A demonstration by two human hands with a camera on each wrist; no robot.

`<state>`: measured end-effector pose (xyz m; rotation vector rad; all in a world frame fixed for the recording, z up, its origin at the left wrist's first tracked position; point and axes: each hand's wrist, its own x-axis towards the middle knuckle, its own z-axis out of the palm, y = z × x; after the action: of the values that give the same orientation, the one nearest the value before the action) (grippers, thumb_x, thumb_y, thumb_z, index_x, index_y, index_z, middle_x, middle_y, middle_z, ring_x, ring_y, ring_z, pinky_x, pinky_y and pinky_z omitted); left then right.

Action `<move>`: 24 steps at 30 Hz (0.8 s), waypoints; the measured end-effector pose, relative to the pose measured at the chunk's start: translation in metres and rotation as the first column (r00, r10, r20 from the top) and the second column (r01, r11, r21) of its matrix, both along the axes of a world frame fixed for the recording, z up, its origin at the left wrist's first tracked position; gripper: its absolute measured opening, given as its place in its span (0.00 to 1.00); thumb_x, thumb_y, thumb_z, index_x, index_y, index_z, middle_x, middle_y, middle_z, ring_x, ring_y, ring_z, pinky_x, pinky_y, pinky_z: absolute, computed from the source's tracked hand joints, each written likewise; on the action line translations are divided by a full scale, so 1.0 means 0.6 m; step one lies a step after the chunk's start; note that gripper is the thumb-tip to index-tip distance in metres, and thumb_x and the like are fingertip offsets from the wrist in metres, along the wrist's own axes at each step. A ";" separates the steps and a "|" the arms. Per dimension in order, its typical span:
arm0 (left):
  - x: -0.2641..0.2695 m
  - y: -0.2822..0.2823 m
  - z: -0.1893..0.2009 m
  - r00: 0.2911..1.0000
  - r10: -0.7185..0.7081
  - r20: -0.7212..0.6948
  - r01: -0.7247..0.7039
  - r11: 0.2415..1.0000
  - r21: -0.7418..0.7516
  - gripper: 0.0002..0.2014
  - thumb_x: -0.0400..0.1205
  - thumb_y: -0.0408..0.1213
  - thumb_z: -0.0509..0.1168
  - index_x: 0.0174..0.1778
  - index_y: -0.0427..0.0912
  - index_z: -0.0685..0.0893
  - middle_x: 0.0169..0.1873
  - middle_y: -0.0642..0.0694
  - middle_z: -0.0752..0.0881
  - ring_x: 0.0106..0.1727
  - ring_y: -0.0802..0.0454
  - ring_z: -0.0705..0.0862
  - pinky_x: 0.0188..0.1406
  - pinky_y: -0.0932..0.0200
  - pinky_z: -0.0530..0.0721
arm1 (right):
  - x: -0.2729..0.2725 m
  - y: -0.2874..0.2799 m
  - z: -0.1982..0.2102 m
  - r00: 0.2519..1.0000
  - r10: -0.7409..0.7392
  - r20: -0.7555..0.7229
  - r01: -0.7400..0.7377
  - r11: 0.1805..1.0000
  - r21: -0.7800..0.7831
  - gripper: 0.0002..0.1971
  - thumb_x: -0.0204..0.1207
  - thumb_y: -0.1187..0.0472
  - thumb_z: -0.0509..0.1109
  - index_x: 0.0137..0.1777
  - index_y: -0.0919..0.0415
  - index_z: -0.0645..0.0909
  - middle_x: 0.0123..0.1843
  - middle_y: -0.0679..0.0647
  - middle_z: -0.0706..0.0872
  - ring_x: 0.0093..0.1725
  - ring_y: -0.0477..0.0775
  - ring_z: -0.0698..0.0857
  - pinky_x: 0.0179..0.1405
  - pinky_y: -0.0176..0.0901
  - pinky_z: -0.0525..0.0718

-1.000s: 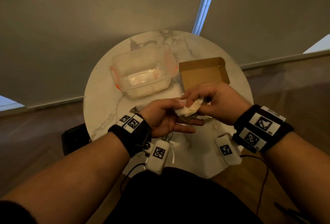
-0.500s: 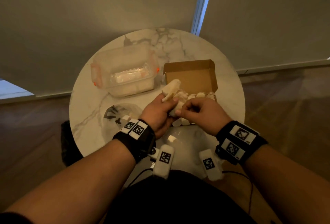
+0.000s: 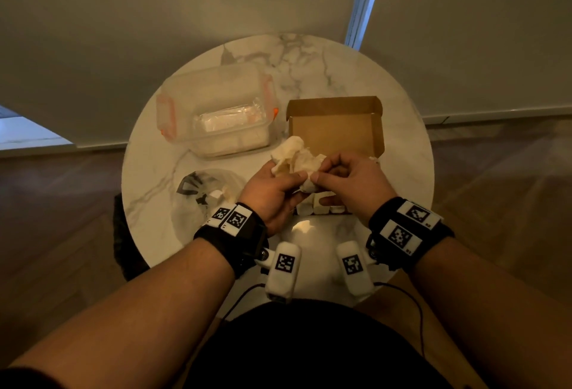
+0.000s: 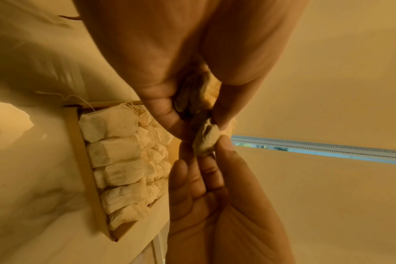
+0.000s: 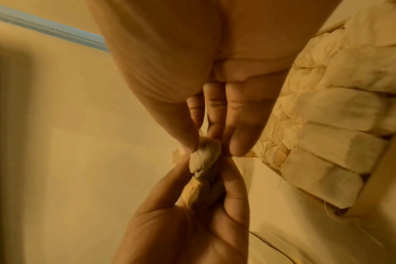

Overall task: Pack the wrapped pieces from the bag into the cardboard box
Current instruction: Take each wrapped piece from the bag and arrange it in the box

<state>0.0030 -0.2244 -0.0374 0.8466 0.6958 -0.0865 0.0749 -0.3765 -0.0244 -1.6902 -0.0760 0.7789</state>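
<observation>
Above the near edge of the cardboard box point(image 3: 335, 128), held between both hands: a wrapped piece point(image 3: 295, 159), soft, crumpled, cream-white cloth or paper, lumpy and irregular. Left hand point(image 3: 272, 195) curled round its near end, fingers and thumb closed on the bundle. Right hand point(image 3: 349, 182) pinching a twisted corner of the same piece point(image 5: 203, 157) between thumb and fingertips point(image 5: 237, 142), other fingers loosely bent. Seen from the left wrist, that corner point(image 4: 205, 141) squeezed to a small pale knob.

Below, inside the shallow brown box point(image 4: 79, 153), a tight row of packed pieces point(image 4: 122, 160): oblong, pillow-shaped, wrinkled wrappers, loose threads trailing at one end. Lid flap standing open on the far side.

Left of the box, a clear plastic container point(image 3: 213, 113), rectangular with rounded corners and orange clips, pale contents inside. Near left, a thin see-through bag point(image 3: 201, 199) with a dark print, slumped flat. Underneath everything, a round marble table point(image 3: 309, 60), white with grey veins, smooth and glossy.
</observation>
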 end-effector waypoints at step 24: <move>-0.053 0.133 -0.049 0.985 0.070 -0.159 -0.062 0.997 0.053 0.15 0.81 0.19 0.69 0.62 0.36 0.84 0.51 0.37 0.91 0.53 0.44 0.92 0.52 0.50 0.93 | -0.044 0.032 -0.167 0.894 0.215 0.393 0.038 0.838 -0.545 0.06 0.75 0.55 0.80 0.47 0.50 0.85 0.43 0.46 0.86 0.44 0.49 0.84 0.46 0.46 0.85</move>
<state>-0.0286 -0.1445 -0.0671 0.8680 0.8793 -0.0796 0.0482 -0.3572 -0.1247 -2.4089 -0.2759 0.4872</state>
